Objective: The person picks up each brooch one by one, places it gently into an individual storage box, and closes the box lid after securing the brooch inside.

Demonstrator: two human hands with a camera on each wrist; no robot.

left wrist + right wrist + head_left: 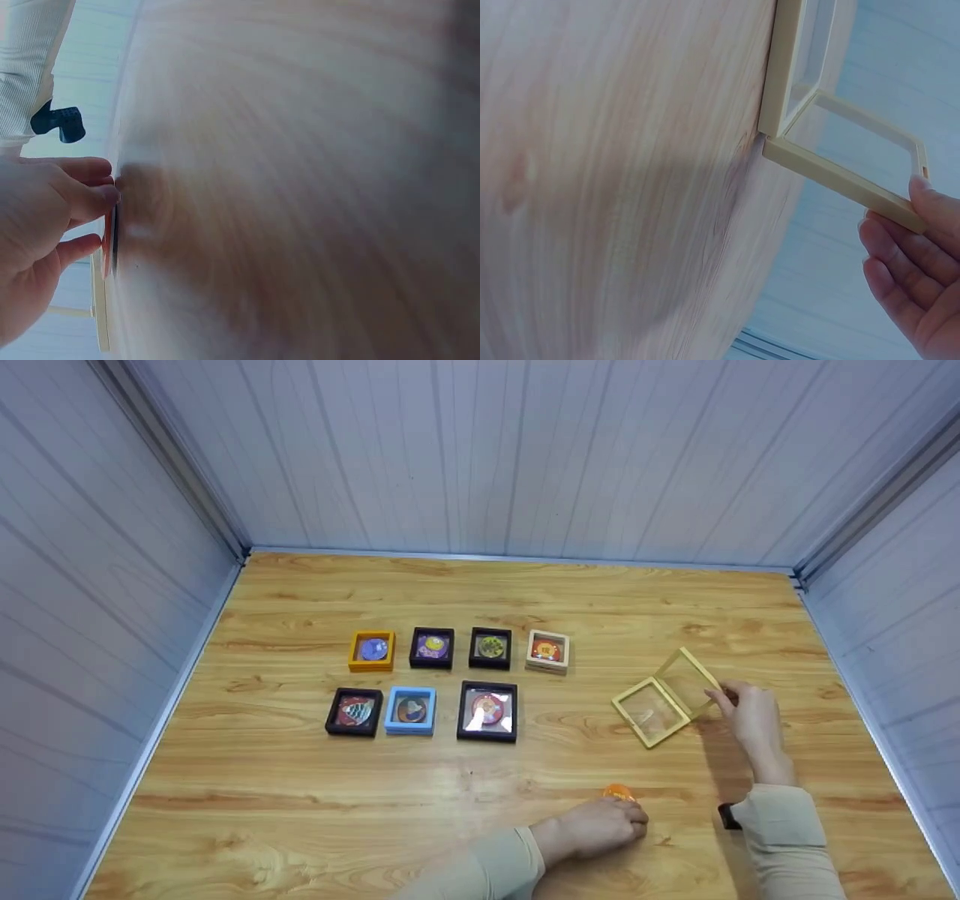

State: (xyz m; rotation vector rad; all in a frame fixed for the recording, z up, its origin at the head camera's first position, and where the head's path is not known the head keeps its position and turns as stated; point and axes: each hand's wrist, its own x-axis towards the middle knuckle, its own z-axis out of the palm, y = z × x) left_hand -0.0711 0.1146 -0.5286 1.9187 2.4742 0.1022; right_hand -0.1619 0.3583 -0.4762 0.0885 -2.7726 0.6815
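Observation:
My right hand [752, 720] pinches the raised lid of a pale yellow hinged display frame [682, 714]. In the right wrist view, the thumb and fingers grip a corner of that lid [847, 184], while the other half of the frame lies on the table. My left hand [600, 826] is low on the table with its fingers at an orange round badge [619, 792]. Seen edge-on in the left wrist view, the badge [109, 240] sits close to the tabletop, held by fingertips and thumb at its edge. The hand covers part of it.
Small display frames with round badges stand left of my hands on the wooden table [337, 810]. The back row includes an orange frame [372, 667] and a cream frame [548, 667]; in front are a blue frame [410, 729] and a larger black frame [487, 737]. White panels [480, 457] enclose the table.

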